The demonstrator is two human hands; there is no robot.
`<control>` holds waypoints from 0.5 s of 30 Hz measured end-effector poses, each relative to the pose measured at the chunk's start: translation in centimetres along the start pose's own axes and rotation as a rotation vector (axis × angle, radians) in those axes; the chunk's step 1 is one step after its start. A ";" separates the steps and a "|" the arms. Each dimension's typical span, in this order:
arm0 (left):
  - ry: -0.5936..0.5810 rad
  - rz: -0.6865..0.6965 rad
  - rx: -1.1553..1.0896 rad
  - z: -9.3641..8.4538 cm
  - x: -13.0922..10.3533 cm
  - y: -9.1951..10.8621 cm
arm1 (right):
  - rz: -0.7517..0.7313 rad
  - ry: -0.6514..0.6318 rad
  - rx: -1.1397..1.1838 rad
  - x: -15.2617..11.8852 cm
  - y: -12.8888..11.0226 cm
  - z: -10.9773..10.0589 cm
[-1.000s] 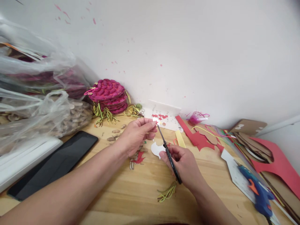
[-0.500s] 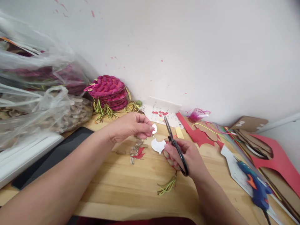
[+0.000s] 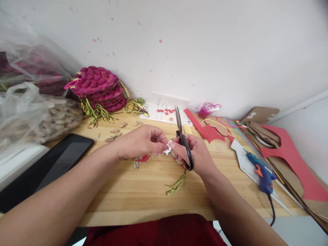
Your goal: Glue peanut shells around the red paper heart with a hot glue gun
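Observation:
A small white star-shaped piece of paper (image 3: 167, 150) with red on it is between my two hands, pinched at its edges. The fingertips of my left hand (image 3: 147, 141) close on its left side. My right hand (image 3: 194, 153) grips a pair of black-handled scissors (image 3: 179, 123), blades pointing away toward the wall, while its thumb and finger pinch the paper's right side. Under my right hand lies a piece set with seeds, partly hidden, with a yellow-green thread tassel (image 3: 176, 185). Red paper scraps (image 3: 142, 159) and a few seeds lie below my left hand.
Small red paper stars (image 3: 166, 111) lie on a white sheet against the wall. A stack of magenta discs (image 3: 98, 85) and a bag of seeds (image 3: 56, 116) stand left, near a dark phone (image 3: 77, 140). Right are red paper offcuts (image 3: 214, 133) and a blue glue gun (image 3: 263, 176).
My hands have come together; the small white paper from my left fingers now meets my right fingertips. The larger white scrap is no longer visible. The view has shifted to the right and down.

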State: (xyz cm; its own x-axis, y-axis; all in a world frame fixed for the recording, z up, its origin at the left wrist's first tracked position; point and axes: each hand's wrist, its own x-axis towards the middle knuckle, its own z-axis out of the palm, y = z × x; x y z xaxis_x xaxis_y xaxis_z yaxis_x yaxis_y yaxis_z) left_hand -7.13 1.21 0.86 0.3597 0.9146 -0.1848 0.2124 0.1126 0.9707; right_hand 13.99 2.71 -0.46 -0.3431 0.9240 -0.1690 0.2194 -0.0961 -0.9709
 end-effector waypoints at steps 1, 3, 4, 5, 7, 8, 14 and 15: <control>-0.005 0.003 0.000 0.0 0.0 0.1 | 0.006 -0.016 0.003 0.0 0.0 0.0; -0.002 0.004 -0.023 0.1 0.0 0.3 | 0.011 -0.021 0.029 0.1 0.2 0.1; 0.017 0.003 -0.046 0.2 0.1 0.3 | 0.005 -0.002 0.053 0.1 0.3 0.2; 0.050 0.003 -0.075 0.2 0.1 0.4 | 0.002 0.020 0.090 0.1 0.4 0.3; 0.144 0.001 -0.133 0.3 0.3 0.4 | 0.003 0.047 0.196 0.2 0.5 0.4; 0.190 -0.004 -0.156 0.4 0.4 0.3 | 0.003 0.046 0.245 0.2 0.6 0.4; 0.271 -0.011 -0.224 0.8 0.4 0.3 | -0.004 0.068 0.388 0.2 0.1 0.8; 0.262 -0.008 -0.234 0.9 0.3 0.3 | -0.003 0.078 0.401 0.2 0.0 0.8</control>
State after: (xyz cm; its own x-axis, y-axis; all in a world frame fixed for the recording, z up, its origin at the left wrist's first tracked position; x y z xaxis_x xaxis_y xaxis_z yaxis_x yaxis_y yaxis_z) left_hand -6.18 1.20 1.00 0.1072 0.9784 -0.1767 -0.0105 0.1788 0.9838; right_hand 13.16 2.55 -0.59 -0.2692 0.9485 -0.1672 -0.1601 -0.2153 -0.9633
